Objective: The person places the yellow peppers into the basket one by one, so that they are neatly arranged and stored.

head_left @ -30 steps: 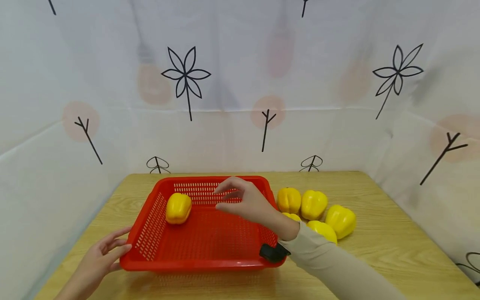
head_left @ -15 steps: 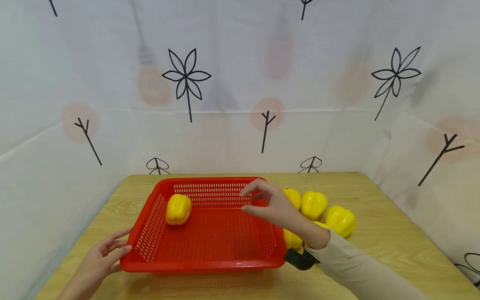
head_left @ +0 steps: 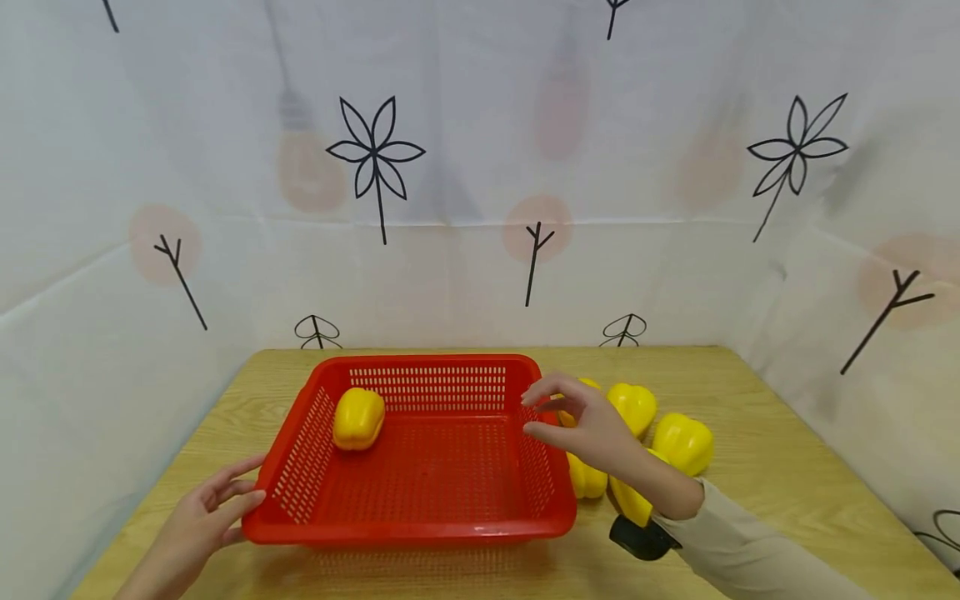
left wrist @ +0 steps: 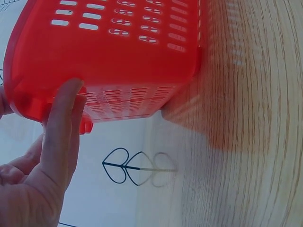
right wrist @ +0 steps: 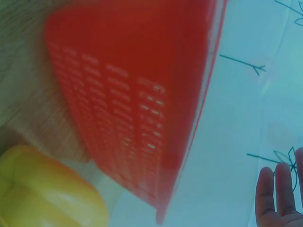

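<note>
A red plastic basket (head_left: 420,532) with slotted walls stands on the table. One yellow bell pepper (head_left: 358,419) lies inside it, toward the left wall. My left hand (head_left: 198,517) grips the basket's near left corner, thumb on the rim and fingers against the outer wall, as the left wrist view confirms. Over the right rim hovers my right hand (head_left: 588,421), fingers loosely bent, holding nothing. Beyond and below it sit several yellow bell peppers (head_left: 683,444), some partly hidden by the hand and forearm. In the right wrist view, a bell pepper (right wrist: 49,189) rests beside the basket's outer wall.
The wooden table (head_left: 780,500) reaches back to a pale cloth backdrop (head_left: 465,283) with plant drawings, which also rises at both sides. A black strap (head_left: 642,538) hangs at the right wrist. A dark cable (head_left: 937,533) shows at the far right edge.
My right hand has moved rightward from above the basket's middle to its right rim, toward the loose peppers. My left hand, the basket and the pepper inside have stayed put.
</note>
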The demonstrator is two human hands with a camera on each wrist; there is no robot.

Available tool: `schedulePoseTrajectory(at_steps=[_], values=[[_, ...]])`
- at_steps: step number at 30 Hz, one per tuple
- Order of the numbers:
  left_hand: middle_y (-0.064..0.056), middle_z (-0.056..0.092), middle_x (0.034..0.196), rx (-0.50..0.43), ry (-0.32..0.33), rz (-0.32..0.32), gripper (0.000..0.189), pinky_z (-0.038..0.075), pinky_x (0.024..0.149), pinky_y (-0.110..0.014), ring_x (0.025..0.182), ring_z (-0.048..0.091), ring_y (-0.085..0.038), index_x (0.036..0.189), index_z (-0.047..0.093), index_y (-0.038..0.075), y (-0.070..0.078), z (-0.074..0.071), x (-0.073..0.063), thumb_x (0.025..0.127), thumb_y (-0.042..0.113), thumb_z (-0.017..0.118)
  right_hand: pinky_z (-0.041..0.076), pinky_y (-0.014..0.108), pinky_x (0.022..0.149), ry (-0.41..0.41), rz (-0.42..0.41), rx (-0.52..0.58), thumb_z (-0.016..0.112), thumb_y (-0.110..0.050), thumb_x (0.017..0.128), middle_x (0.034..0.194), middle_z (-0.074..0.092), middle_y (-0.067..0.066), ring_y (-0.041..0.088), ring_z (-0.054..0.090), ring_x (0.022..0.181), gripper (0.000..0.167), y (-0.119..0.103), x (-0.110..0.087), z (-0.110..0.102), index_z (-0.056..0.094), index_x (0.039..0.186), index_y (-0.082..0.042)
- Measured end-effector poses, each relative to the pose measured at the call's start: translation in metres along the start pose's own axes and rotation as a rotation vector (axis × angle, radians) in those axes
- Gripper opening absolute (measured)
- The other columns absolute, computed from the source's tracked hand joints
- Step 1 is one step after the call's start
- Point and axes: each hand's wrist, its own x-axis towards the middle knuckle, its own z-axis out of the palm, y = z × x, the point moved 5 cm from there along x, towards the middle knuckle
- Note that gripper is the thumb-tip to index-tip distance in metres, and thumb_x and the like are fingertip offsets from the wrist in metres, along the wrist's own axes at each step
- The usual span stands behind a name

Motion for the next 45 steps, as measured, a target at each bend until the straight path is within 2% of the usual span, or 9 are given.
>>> schedulePoseTrajectory(at_steps=[8,12,17,25,28,35,37,42,45], values=[[-0.008,0.054,0.109,-0.007,-0.006,0.027,0.050,0.053,0.076,-0.038,0.091,0.059,-0.013,0.137,0.040,0.016,0.001,-0.001,0.001,0.092,0.017,0.060,0.051,0.030,0.081,0.037,-0.014,-0.016,0.071,0.003,0.079,0.100,0.058,0.012,0.019,0.056,0.092,0.023,0.007,-0.011,-0.012,0.061,0.098,-0.006],[-0.009,0.053,0.109,0.000,-0.004,0.016,0.054,0.053,0.076,-0.038,0.091,0.059,-0.013,0.140,0.037,0.011,0.000,-0.001,0.001,0.092,0.018,0.060,0.051,0.029,0.081,0.044,-0.020,-0.021,0.071,0.003,0.079,0.099,0.057,0.017,0.023,0.057,0.092,0.023,0.010,-0.016,-0.017,0.060,0.098,-0.002],[-0.008,0.054,0.109,-0.005,-0.006,0.021,0.054,0.053,0.076,-0.039,0.091,0.059,-0.013,0.141,0.036,0.010,0.000,-0.001,0.001,0.092,0.017,0.060,0.050,0.026,0.081,0.070,0.005,-0.036,0.070,0.004,0.079,0.100,0.058,0.014,0.017,0.057,0.094,0.025,0.016,-0.024,-0.024,0.060,0.099,-0.005],[-0.007,0.055,0.108,-0.046,-0.025,0.044,0.036,0.053,0.075,-0.038,0.091,0.060,-0.014,0.123,0.049,0.032,-0.002,-0.001,0.002,0.093,0.016,0.059,0.048,0.022,0.081,0.105,0.010,-0.075,0.069,0.007,0.079,0.099,0.058,0.005,0.012,0.055,0.093,0.024,0.022,-0.033,-0.037,0.059,0.099,-0.003],[-0.006,0.055,0.107,-0.049,-0.025,0.046,0.033,0.053,0.075,-0.038,0.091,0.060,-0.014,0.117,0.050,0.036,-0.002,-0.001,0.002,0.093,0.016,0.059,0.048,0.021,0.081,0.121,0.024,-0.111,0.070,0.006,0.079,0.099,0.058,0.005,0.011,0.054,0.092,0.024,0.026,-0.037,-0.042,0.060,0.098,-0.004],[-0.007,0.055,0.107,-0.035,-0.018,0.052,0.039,0.054,0.075,-0.038,0.091,0.060,-0.015,0.128,0.047,0.026,-0.001,-0.002,0.001,0.093,0.016,0.059,0.048,0.019,0.080,0.145,0.059,-0.163,0.071,0.006,0.077,0.099,0.059,0.005,0.012,0.054,0.092,0.025,0.034,-0.043,-0.049,0.061,0.098,-0.005],[-0.007,0.055,0.107,-0.037,-0.018,0.053,0.038,0.054,0.075,-0.038,0.091,0.060,-0.014,0.126,0.047,0.028,-0.001,-0.002,0.001,0.092,0.015,0.059,0.047,0.018,0.080,0.151,0.048,-0.185,0.071,0.006,0.077,0.099,0.058,0.004,0.012,0.054,0.092,0.026,0.033,-0.044,-0.051,0.061,0.097,-0.006],[-0.007,0.055,0.108,-0.033,-0.018,0.046,0.042,0.053,0.075,-0.038,0.091,0.059,-0.014,0.131,0.045,0.023,0.000,-0.002,0.001,0.092,0.016,0.060,0.045,0.014,0.081,0.180,0.031,-0.254,0.073,0.005,0.076,0.098,0.059,0.005,0.005,0.054,0.093,0.027,0.031,-0.047,-0.057,0.062,0.096,-0.009],[-0.007,0.056,0.107,-0.031,-0.021,0.047,0.047,0.053,0.075,-0.037,0.091,0.060,-0.014,0.136,0.042,0.017,0.001,-0.001,0.001,0.092,0.016,0.059,0.044,0.015,0.081,0.197,0.062,-0.299,0.074,0.003,0.075,0.098,0.060,0.004,0.006,0.053,0.094,0.026,0.034,-0.050,-0.062,0.063,0.096,-0.008]])
